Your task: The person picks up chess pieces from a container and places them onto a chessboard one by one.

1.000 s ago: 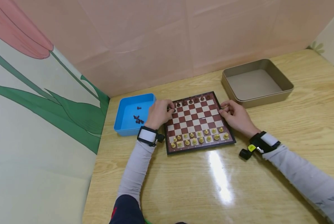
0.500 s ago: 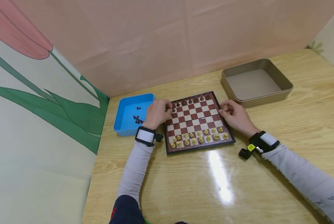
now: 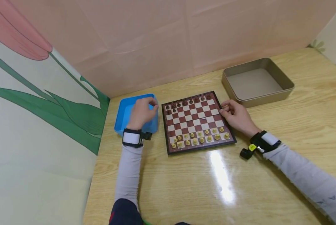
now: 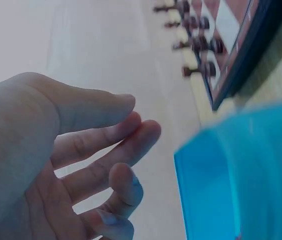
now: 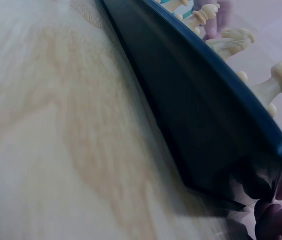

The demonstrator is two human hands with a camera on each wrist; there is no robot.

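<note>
My left hand [image 3: 141, 113] hovers over the blue tray [image 3: 120, 115], fingers loosely bent, with nothing visible between thumb and fingertips in the left wrist view. To its right lies the chessboard [image 3: 189, 124] with red-brown and white squares. Dark chess pieces [image 3: 191, 101] line its far row, and two dark pawns [image 3: 174, 110] stand at the left of the row before it. Gold-coloured pieces [image 3: 201, 140] fill the two near rows. At the board's right edge, my right hand [image 3: 236, 118] holds on with bent fingers; fingertips [image 5: 275, 220] show against the black side in the right wrist view.
A brown-grey open box [image 3: 255, 82] stands behind and right of the board. The wooden table [image 3: 185, 184] runs up to a pink-covered wall [image 3: 151, 47]. A painted wall panel [image 3: 44, 131] borders the left side. My left hand hides most of the tray's inside.
My left hand has moved left from the board's far-left corner to over the blue tray, uncovering dark pieces at that corner. My right hand has stayed at the board's right edge.
</note>
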